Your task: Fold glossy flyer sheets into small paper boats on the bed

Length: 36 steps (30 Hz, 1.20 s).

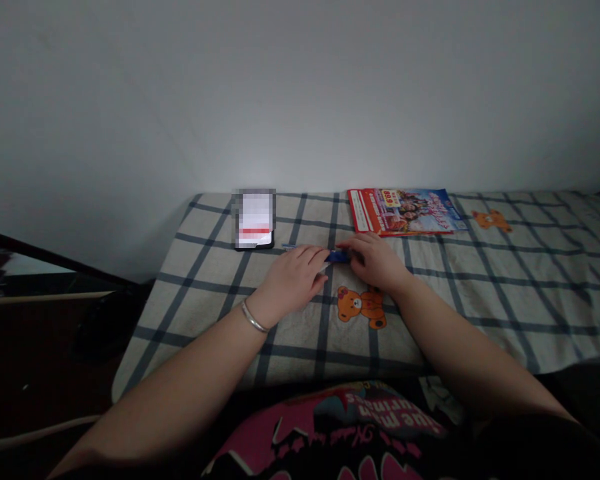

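A slim blue pen lies sideways between my two hands, low over the checked cloth. My left hand, with a silver bangle at the wrist, is closed over its left part, and a thin pale-blue end pokes out past the fingers. At the other end, the thumb and fingers of my right hand pinch the dark blue part. Much of the pen is hidden under the left fingers. Just below the hands, an orange bear figure shows on the cloth.
A lit phone, its screen blurred, rests at the back left of the checked tablecloth. Colourful flyers lie at the back, right of the phone. A plain wall rises behind the table, and the table's left edge drops to a dark floor.
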Each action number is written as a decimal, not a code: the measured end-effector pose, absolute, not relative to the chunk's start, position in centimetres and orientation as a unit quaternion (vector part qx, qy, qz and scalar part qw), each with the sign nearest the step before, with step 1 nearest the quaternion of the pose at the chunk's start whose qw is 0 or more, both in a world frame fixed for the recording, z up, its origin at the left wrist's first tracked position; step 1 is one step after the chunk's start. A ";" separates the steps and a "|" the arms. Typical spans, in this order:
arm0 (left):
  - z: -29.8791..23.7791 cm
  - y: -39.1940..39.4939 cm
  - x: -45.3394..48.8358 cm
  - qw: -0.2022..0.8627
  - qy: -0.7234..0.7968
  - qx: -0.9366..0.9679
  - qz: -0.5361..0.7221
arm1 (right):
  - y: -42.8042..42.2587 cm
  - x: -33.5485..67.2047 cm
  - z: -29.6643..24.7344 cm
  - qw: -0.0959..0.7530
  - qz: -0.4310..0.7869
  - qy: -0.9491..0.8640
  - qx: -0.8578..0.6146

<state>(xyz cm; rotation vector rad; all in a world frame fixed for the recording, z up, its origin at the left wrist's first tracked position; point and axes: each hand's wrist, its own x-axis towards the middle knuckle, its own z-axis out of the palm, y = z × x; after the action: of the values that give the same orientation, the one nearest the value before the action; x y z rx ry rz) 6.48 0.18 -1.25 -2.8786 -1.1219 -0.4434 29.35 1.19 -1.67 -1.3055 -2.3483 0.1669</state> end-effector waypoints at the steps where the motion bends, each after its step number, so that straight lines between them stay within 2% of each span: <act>1: -1.2 0.3 6.6 0.012 -0.364 -0.920 -0.146 | 1.2 29.3 -1.6 0.219 0.060 -0.854 -0.468; 13: -1.9 1.7 6.8 0.050 -0.391 -0.900 -0.186 | 1.5 29.2 -1.7 0.223 0.072 -0.845 -0.480; 17: -1.3 1.2 6.8 0.109 -0.354 -0.903 -0.217 | 1.6 28.8 -1.7 0.234 0.067 -0.833 -0.496; 20: -1.0 0.5 7.0 0.132 -0.310 -0.926 -0.173 | 1.6 28.6 -1.7 0.234 0.063 -0.827 -0.507; 24: -1.1 -0.2 7.3 0.114 -0.329 -0.927 -0.138 | 1.6 28.3 -1.6 0.235 0.065 -0.819 -0.520; 36: -1.2 -0.3 7.5 0.090 -0.353 -0.920 -0.145 | 2.5 28.4 -2.3 0.270 0.109 -0.797 -0.529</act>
<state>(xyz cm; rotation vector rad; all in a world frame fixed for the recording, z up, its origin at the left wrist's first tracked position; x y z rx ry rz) 7.50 -0.26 -1.17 -2.7346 -1.0493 -0.4315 28.41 2.50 -2.29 -1.4248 -2.1486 0.2931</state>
